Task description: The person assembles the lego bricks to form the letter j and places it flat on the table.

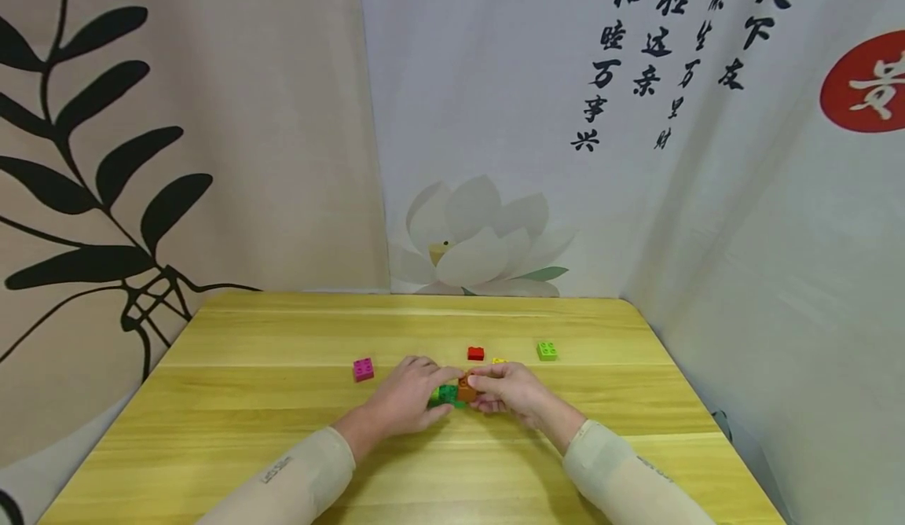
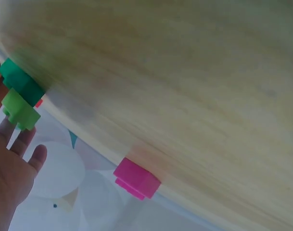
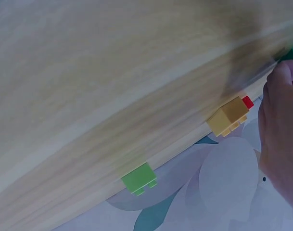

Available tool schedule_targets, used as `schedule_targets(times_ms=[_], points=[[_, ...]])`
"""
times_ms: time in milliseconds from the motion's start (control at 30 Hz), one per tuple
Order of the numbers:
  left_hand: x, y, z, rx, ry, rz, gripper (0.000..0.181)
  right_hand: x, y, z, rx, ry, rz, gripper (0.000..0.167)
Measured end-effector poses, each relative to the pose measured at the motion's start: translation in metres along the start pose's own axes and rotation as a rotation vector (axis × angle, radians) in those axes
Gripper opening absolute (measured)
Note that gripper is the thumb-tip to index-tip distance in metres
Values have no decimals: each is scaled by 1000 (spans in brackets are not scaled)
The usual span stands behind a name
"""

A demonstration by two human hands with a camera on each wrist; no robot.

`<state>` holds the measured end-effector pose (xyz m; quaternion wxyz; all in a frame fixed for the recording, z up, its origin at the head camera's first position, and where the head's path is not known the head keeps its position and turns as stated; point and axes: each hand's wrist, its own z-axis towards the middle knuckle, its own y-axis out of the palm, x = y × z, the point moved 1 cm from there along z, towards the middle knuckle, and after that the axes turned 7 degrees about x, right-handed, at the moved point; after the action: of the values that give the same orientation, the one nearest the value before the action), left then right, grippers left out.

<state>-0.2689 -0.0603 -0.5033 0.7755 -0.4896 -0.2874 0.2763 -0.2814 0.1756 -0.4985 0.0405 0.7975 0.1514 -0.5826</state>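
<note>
Near the middle of the table, my left hand holds a small build of toy building bricks, thumb on the near side and fingers on the far side. The build has a dark green brick and a light green brick. An orange brick sits on its right side, pinched between the thumb and fingers of my right hand. The left fingertips reach close to that brick's top. Whether the orange brick is fully seated cannot be told. In the right wrist view, my right hand hides most of the build.
A magenta brick lies left of the hands. Beyond them are a red brick and a yellow brick, partly hidden in the head view. A lime green brick is farther right. Printed curtains hang behind the wooden table.
</note>
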Motion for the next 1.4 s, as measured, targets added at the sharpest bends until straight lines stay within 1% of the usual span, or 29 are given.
schedule_targets(times_ms=[133, 233, 300, 367, 400, 467, 533, 600, 667, 733, 800, 900, 1033, 1100, 1167, 1267, 1333, 1400], points=[[0, 2, 0, -6, -5, -6, 61, 1, 0, 0, -24, 4, 16, 51], [1, 2, 0, -10, -10, -5, 60, 3, -1, 0, -37, 3, 6, 56], [2, 3, 0, -13, -14, 0, 59, 2, -5, -1, -15, -21, -30, 59], [2, 3, 2, -19, -17, 7, 60, 0, -12, -3, 36, -71, -87, 57], [2, 3, 2, -21, -17, 12, 60, -2, -16, -3, 79, -102, -125, 55], [2, 3, 3, -21, -19, 16, 60, -7, -26, -5, 185, -184, -253, 45], [3, 3, 4, -19, -20, 20, 59, -10, -38, -5, 294, -265, -419, 34], [3, 3, 4, -14, -19, 22, 58, -12, -49, -3, 390, -328, -603, 25], [4, 3, 4, -7, -15, 27, 57, -11, -59, 0, 440, -379, -748, 19], [4, 3, 4, -2, -12, 33, 56, -8, -66, 3, 448, -400, -825, 16], [5, 4, 4, 0, -13, 34, 55, -5, -70, 5, 430, -403, -861, 14], [5, 5, 4, -5, -26, 28, 55, -1, -70, 8, 398, -405, -884, 14], [6, 6, 3, -4, -37, 18, 54, 2, -62, 11, 363, -410, -886, 14], [6, 6, 2, -6, -39, 17, 54, 2, -58, 13, 349, -398, -882, 15], [6, 7, 2, -8, -40, 18, 55, 3, -54, 15, 341, -386, -888, 16], [6, 8, 2, -15, -51, 17, 54, 4, -49, 18, 334, -394, -903, 18], [6, 8, 3, -16, -70, -6, 52, 5, -47, 19, 333, -415, -923, 18], [6, 7, 4, -7, -103, -56, 50, 5, -45, 20, 328, -432, -930, 18]])
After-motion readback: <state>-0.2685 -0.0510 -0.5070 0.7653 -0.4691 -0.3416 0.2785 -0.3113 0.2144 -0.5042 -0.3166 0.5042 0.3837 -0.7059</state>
